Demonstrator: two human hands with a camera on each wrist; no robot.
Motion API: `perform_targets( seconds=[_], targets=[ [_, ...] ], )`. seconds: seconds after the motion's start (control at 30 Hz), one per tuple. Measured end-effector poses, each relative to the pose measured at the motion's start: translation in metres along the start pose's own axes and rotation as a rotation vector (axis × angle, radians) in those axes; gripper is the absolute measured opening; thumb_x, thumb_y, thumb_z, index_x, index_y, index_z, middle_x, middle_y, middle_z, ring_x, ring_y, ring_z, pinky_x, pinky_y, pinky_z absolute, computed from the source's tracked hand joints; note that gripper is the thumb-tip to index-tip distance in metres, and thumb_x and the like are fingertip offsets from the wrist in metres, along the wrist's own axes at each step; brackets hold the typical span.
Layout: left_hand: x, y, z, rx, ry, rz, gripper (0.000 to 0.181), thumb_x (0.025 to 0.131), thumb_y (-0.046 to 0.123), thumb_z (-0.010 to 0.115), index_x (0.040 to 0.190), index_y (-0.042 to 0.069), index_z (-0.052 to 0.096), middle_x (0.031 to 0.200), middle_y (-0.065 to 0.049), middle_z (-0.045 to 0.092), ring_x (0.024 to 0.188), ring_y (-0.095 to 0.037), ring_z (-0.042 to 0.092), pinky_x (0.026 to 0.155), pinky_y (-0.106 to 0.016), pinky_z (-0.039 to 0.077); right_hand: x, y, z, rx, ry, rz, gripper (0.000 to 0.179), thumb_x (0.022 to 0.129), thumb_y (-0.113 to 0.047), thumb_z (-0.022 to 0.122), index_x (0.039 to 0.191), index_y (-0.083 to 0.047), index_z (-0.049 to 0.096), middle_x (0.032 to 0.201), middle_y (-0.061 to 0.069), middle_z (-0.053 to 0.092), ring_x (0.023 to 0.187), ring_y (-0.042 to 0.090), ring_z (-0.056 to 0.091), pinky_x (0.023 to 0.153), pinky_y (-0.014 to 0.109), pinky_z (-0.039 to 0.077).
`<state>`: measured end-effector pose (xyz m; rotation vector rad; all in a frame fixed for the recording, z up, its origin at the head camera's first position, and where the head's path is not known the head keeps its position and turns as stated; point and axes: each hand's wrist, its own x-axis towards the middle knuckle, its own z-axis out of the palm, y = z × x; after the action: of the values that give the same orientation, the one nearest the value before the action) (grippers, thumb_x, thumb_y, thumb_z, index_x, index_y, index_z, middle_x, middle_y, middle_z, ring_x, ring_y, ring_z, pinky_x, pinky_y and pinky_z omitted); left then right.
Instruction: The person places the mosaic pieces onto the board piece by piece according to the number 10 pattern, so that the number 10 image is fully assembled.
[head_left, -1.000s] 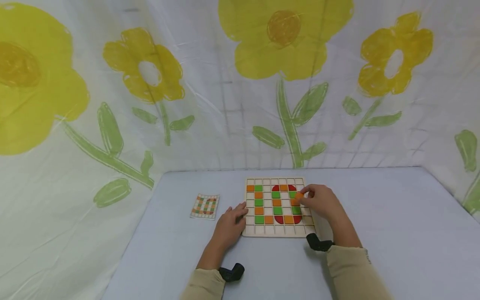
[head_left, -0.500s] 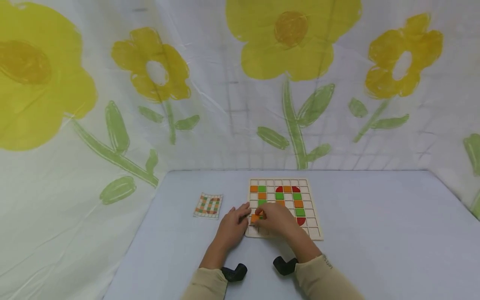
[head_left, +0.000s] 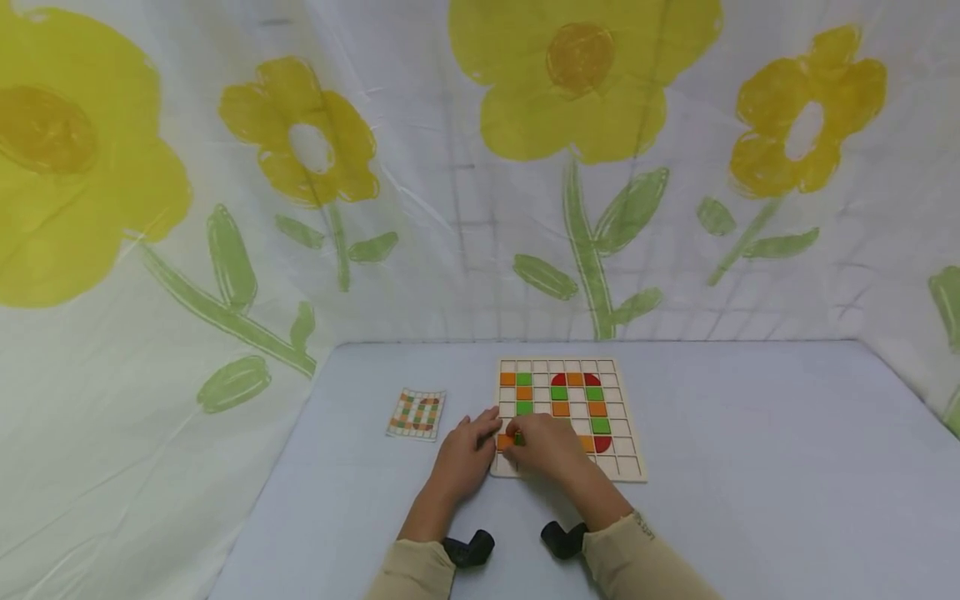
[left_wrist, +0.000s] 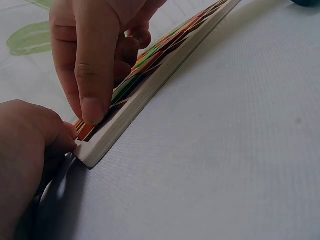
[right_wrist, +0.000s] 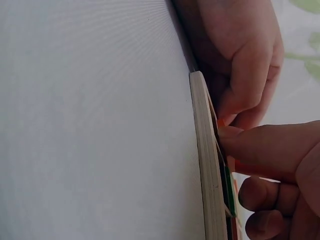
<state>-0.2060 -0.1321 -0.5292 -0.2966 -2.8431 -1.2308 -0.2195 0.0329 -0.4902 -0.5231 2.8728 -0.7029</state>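
A wooden grid board [head_left: 628, 463] lies on the table, with orange, green and red tiles in some of its squares. My right hand [head_left: 553, 450] reaches over its lower left part. Thumb and fingertips pinch a square orange tile [head_left: 504, 442] down at the board's left edge, in the row above the lowest. Part of the tile pattern is hidden under this hand. Beside the same edge rests my left hand [head_left: 463, 458], its fingers touching the board's rim. In the left wrist view, the right hand's fingertips [left_wrist: 93, 111] come down close to the board's corner [left_wrist: 90, 159].
A small pattern card [head_left: 415, 414] with a coloured grid lies left of the board. The pale table [head_left: 750, 467] reaches back to a white curtain [head_left: 420, 275] printed with yellow flowers. Both wrists carry black devices [head_left: 564, 540].
My right hand has carried the orange tile from above the board's right side to its lower left edge, and lowered it there. The left hand stays at the rim.
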Motion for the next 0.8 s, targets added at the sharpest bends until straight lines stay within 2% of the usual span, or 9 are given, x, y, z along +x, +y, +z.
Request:
perform_targets(
  seconds=[0.4, 0.8],
  targets=[
    [-0.0002, 0.0017, 0.0, -0.011, 0.004, -0.016, 0.034, 0.096, 0.014, 0.057, 0.129, 0.012, 0.066, 0.146, 0.009, 0.052, 0.139, -0.017, 0.046, 0.121, -0.05, 0.029, 0.002, 0.004, 0.0007, -0.016, -0.002, 0.006, 0.025, 0.085, -0.029, 0.075, 0.106, -0.014, 0.076, 0.1, -0.001, 0.074, 0.087, 0.016, 0.064, 0.082, 0.039, 0.056],
    [0.0009, 0.0029, -0.0003, -0.011, 0.004, 0.006, 0.034, 0.096, 0.011, 0.057, 0.129, 0.009, 0.066, 0.145, 0.005, 0.053, 0.137, -0.016, 0.048, 0.121, -0.048, 0.029, -0.0001, 0.0072, -0.001, -0.018, 0.0, 0.0, 0.022, 0.087, -0.029, 0.073, 0.105, -0.016, 0.076, 0.101, -0.001, 0.074, 0.091, 0.019, 0.067, 0.082, 0.042, 0.057]
  ],
)
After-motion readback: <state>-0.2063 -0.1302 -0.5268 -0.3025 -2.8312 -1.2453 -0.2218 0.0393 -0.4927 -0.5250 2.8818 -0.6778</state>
